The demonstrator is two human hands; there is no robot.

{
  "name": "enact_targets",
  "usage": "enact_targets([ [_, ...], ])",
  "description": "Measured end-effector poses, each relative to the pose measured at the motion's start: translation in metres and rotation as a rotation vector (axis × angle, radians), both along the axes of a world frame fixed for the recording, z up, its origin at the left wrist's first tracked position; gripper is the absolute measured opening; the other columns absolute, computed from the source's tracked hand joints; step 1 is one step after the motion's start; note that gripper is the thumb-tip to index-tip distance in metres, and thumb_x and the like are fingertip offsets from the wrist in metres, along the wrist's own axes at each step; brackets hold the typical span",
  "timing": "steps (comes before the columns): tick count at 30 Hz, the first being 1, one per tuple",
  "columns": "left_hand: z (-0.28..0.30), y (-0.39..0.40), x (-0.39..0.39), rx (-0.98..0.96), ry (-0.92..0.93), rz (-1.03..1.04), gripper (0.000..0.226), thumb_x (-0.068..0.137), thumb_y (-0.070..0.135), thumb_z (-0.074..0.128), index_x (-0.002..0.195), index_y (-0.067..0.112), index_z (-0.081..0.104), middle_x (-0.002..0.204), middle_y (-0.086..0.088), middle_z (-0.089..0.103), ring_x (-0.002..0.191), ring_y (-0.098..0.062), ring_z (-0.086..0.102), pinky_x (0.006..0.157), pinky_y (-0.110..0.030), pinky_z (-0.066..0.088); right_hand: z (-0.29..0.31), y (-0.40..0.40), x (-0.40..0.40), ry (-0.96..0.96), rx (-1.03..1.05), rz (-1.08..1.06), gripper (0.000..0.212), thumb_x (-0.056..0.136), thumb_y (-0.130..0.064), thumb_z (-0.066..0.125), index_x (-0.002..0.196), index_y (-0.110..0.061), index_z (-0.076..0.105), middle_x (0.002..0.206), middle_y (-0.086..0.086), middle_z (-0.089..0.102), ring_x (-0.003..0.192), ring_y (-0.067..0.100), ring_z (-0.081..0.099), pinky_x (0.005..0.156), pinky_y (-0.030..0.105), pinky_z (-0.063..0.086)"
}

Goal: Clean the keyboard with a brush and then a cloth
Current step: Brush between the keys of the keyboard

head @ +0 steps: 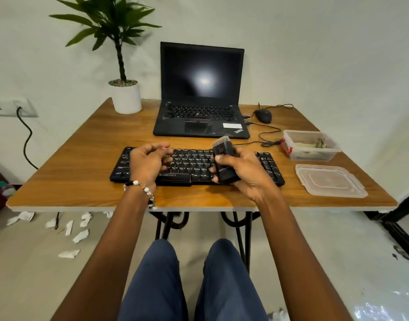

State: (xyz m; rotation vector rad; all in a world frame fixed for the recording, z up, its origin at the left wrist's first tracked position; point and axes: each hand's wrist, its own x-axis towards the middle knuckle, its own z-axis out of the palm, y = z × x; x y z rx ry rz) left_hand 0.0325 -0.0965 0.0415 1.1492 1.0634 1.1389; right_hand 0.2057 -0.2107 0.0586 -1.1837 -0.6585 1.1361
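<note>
A black keyboard lies across the front of the wooden table. My right hand grips a black block-shaped brush, held above the keyboard's right half with its pale bristles pointing up and away from me. My left hand hovers over the keyboard's left half with its fingers loosely curled and nothing in it. A folded cloth seems to lie inside the clear plastic box at the right.
An open black laptop stands behind the keyboard. A mouse and its cable lie to its right. A clear box and its lid sit at the right edge, a potted plant at the back left. Paper scraps litter the floor.
</note>
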Motion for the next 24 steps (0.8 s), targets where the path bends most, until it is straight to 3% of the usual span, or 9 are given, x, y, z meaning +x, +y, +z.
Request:
enact_targets([
  [4,-0.004,0.032,-0.023,0.076,0.073,0.056,0.014,0.092,0.008,0.061,0.092,0.018,0.071,0.089,-0.003,0.073,0.071,-0.009,0.064,0.062,-0.022,0.050,0.008,0.015,-0.006,-0.148,-0.044,0.022,0.051,0.078,0.010,0.073,0.120,-0.009,0.050,0.109,0.020,0.068,0.099,0.038,0.070,0.059,0.037,0.059],
  [7,-0.011,0.054,-0.041,0.191,0.259,0.174,0.012,0.090,0.010,0.065,0.095,0.016,0.074,0.099,0.000,0.073,0.090,-0.009,0.065,0.087,-0.025,0.050,0.012,0.032,-0.014,-0.254,0.020,-0.019,0.035,0.077,0.001,0.078,0.106,-0.009,0.063,0.109,0.016,0.070,0.092,0.031,0.072,0.058,0.031,0.059],
  [10,-0.021,0.070,-0.056,0.270,0.504,0.248,0.016,0.091,0.010,0.064,0.103,0.011,0.073,0.108,-0.004,0.071,0.102,-0.015,0.063,0.091,-0.020,0.042,0.015,0.049,-0.023,-0.160,0.097,-0.062,0.026,0.076,-0.001,0.079,0.099,-0.010,0.070,0.107,0.016,0.071,0.085,0.025,0.072,0.058,0.028,0.058],
  [14,-0.029,0.086,-0.066,0.251,0.614,0.237,0.020,0.091,0.010,0.064,0.109,0.009,0.072,0.113,-0.008,0.070,0.103,-0.016,0.061,0.086,-0.018,0.040,0.011,0.080,-0.037,-0.031,0.090,-0.115,0.034,0.070,-0.002,0.083,0.100,-0.009,0.067,0.096,0.007,0.075,0.083,0.017,0.070,0.053,0.021,0.047],
  [18,-0.032,0.101,-0.073,0.241,0.606,0.190,0.026,0.090,0.012,0.066,0.116,0.008,0.069,0.109,-0.011,0.069,0.091,-0.010,0.055,0.085,-0.018,0.040,0.004,0.111,-0.055,0.386,0.084,-0.090,0.045,0.072,-0.006,0.081,0.114,-0.005,0.062,0.114,0.017,0.071,0.094,0.023,0.069,0.047,0.018,0.045],
  [20,-0.036,0.111,-0.079,0.235,0.610,0.166,0.027,0.089,0.013,0.067,0.116,0.008,0.069,0.114,-0.009,0.069,0.094,-0.009,0.055,0.088,-0.017,0.039,0.004,0.125,-0.063,0.582,0.060,-0.111,0.039,0.078,-0.009,0.078,0.111,-0.005,0.059,0.114,0.019,0.069,0.099,0.027,0.068,0.060,0.023,0.056],
  [21,-0.038,0.115,-0.082,0.226,0.606,0.152,0.027,0.089,0.014,0.068,0.115,0.008,0.070,0.117,-0.007,0.068,0.098,-0.008,0.055,0.089,-0.016,0.038,0.005,0.132,-0.067,0.617,0.037,-0.121,0.031,0.081,-0.011,0.076,0.107,-0.006,0.059,0.108,0.018,0.069,0.097,0.029,0.068,0.067,0.027,0.058],
  [22,-0.040,0.120,-0.084,0.224,0.603,0.140,0.026,0.089,0.014,0.068,0.114,0.008,0.071,0.119,-0.006,0.068,0.102,-0.008,0.056,0.091,-0.015,0.038,0.006,0.139,-0.071,0.587,0.002,-0.116,0.026,0.084,-0.014,0.075,0.103,-0.008,0.058,0.103,0.017,0.069,0.094,0.029,0.068,0.066,0.027,0.056],
  [24,-0.043,0.126,-0.087,0.234,0.595,0.116,0.023,0.089,0.015,0.068,0.111,0.009,0.072,0.119,-0.005,0.068,0.105,-0.010,0.058,0.093,-0.016,0.039,0.007,0.152,-0.079,0.398,-0.077,-0.064,0.025,0.084,-0.020,0.075,0.098,-0.010,0.057,0.097,0.015,0.069,0.087,0.028,0.068,0.048,0.020,0.045],
])
